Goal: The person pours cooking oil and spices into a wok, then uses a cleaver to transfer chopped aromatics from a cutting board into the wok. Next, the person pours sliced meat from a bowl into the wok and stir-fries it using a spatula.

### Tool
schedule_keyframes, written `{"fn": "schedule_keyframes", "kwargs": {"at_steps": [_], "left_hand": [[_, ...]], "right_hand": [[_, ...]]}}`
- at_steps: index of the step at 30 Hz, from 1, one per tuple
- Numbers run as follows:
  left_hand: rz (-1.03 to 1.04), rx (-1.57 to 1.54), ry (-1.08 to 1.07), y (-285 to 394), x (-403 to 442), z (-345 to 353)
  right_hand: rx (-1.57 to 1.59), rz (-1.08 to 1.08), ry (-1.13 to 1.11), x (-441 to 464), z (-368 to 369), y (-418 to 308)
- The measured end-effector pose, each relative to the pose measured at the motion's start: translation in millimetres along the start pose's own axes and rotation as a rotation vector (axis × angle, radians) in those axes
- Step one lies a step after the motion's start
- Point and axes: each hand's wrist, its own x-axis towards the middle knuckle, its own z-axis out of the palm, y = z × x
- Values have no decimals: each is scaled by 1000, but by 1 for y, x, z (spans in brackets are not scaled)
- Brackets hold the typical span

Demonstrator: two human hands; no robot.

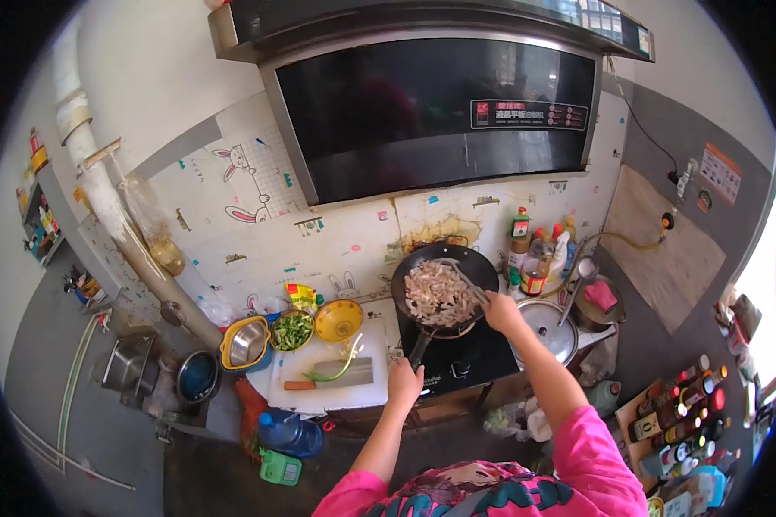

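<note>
A black wok (485, 267) sits on the stove (483, 358), with sliced pale-pink meat (433, 295) spread inside. My left hand (403, 382) is closed round the wok's handle (420, 349) at the front. At the wok's right side, my right hand (502, 313) grips a spatula (464, 279), whose far end reaches into the meat. To the left, a white cutting board (306, 399) bears a cleaver (353, 372) and a green onion (341, 370). Behind it stand a bowl of chopped greens (292, 330) and a yellow bowl (339, 320).
A lidded pot (547, 332) stands right of the stove, near a pot with a pink cloth (599, 295). Sauce bottles (535, 258) crowd the back corner. The range hood (431, 112) hangs overhead. A blue jug (291, 433) stands below on the left.
</note>
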Motion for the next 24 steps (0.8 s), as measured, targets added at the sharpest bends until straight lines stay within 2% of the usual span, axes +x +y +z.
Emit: {"fn": "schedule_keyframes", "kwargs": {"at_steps": [2, 3, 5, 8, 16, 17, 21, 24], "left_hand": [[-70, -4, -122, 1, 1, -2], [-76, 0, -116, 0, 0, -1], [-35, -1, -66, -4, 1, 4], [-43, 6, -76, -3, 1, 4], [-85, 53, -50, 2, -2, 5], [-86, 52, -56, 0, -2, 6], [-60, 38, -118, 4, 1, 2], [-34, 60, -83, 10, -1, 0]], "right_hand": [[3, 41, -69, 8, 25, -8], [-28, 55, -81, 11, 54, 4], [21, 20, -112, -14, 43, -22], [-16, 25, -198, -33, 46, -12], [-261, -47, -356, -70, -58, 2], [-264, -5, -349, -72, -74, 0], [-238, -103, -258, -66, -121, 17], [-326, -105, -284, -66, -171, -11]]}}
